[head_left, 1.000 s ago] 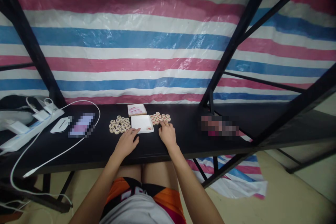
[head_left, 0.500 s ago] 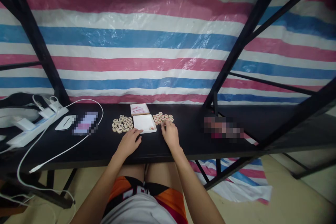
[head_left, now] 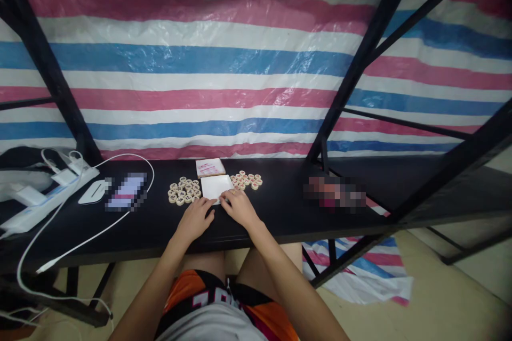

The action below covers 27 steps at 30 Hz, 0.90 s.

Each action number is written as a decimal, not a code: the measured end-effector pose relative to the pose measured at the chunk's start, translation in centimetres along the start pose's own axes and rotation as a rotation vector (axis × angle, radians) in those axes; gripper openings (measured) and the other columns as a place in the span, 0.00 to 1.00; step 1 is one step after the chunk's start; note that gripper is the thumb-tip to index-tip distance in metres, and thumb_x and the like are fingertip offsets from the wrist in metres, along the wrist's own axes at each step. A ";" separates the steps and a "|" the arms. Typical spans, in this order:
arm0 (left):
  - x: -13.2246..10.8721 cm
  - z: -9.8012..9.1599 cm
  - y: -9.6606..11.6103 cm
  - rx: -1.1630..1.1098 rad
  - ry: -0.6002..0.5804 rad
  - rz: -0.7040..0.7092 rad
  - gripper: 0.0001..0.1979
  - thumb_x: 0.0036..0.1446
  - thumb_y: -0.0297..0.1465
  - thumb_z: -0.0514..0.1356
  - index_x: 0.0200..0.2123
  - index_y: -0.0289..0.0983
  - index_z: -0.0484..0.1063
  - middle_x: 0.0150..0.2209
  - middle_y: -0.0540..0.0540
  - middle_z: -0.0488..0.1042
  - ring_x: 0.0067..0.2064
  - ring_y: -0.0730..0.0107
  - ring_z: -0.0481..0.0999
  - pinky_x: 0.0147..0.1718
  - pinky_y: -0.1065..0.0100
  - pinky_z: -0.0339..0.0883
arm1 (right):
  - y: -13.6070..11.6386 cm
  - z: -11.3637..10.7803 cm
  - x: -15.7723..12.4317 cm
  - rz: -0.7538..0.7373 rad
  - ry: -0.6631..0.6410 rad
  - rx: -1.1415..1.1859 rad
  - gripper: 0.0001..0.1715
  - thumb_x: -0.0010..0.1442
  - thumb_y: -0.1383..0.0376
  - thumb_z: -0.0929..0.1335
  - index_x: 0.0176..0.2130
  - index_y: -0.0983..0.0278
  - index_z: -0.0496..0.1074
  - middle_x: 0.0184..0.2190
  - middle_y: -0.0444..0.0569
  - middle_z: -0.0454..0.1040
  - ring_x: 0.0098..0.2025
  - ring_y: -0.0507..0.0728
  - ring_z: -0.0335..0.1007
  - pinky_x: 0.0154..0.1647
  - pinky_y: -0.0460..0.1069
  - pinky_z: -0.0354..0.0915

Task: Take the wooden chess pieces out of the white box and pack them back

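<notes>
A white square tray (head_left: 216,185) lies on the black table (head_left: 280,208). My left hand (head_left: 196,218) rests at the tray's near left corner, fingers curled loosely and touching its edge. My right hand (head_left: 237,206) covers the tray's near right corner, fingers bent down over it; what they hold, if anything, is hidden. A cluster of round wooden pieces (head_left: 183,191) lies left of the tray. Another cluster of round pieces (head_left: 246,180) lies to its right. A pink-printed lid (head_left: 210,167) sits behind the tray.
A white power strip (head_left: 48,192) with chargers and a trailing cable (head_left: 80,242) takes up the table's left end, beside a white mouse-like object (head_left: 92,191). Black metal frame bars (head_left: 352,74) rise at right. A striped tarp hangs behind.
My right hand has moved left from the right cluster of pieces to the tray's near right corner. My left hand has stayed by the tray.
</notes>
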<state>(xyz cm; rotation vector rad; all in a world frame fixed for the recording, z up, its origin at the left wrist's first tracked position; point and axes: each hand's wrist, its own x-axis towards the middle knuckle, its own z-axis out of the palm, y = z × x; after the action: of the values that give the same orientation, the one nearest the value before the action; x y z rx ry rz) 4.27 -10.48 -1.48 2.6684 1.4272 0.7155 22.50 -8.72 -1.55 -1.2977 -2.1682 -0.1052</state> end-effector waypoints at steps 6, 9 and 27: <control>0.0 0.0 0.1 -0.004 -0.007 -0.003 0.17 0.61 0.29 0.52 0.53 0.39 0.68 0.44 0.43 0.72 0.46 0.60 0.70 0.48 0.59 0.64 | -0.3 -0.9 -0.2 0.067 -0.004 -0.029 0.16 0.65 0.63 0.59 0.43 0.63 0.74 0.38 0.50 0.74 0.46 0.57 0.64 0.50 0.51 0.56; 0.0 -0.2 0.2 -0.015 -0.012 -0.015 0.17 0.61 0.30 0.51 0.52 0.38 0.68 0.44 0.43 0.72 0.46 0.60 0.70 0.48 0.60 0.64 | 0.9 -1.3 -0.8 0.244 0.104 -0.051 0.18 0.64 0.68 0.58 0.47 0.64 0.72 0.44 0.52 0.73 0.49 0.58 0.63 0.50 0.51 0.57; 0.0 -0.1 0.0 -0.025 -0.020 0.000 0.18 0.61 0.30 0.52 0.53 0.38 0.67 0.47 0.42 0.71 0.49 0.59 0.69 0.49 0.58 0.63 | 2.4 -1.0 -1.8 0.534 -0.049 -0.292 0.20 0.64 0.64 0.60 0.54 0.62 0.67 0.49 0.56 0.70 0.48 0.60 0.63 0.45 0.51 0.60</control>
<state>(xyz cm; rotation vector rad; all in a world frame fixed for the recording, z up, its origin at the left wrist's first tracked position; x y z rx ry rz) 4.24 -10.53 -1.44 2.6488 1.4038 0.6995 25.55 -9.24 -2.27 -2.0199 -1.8166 -0.1793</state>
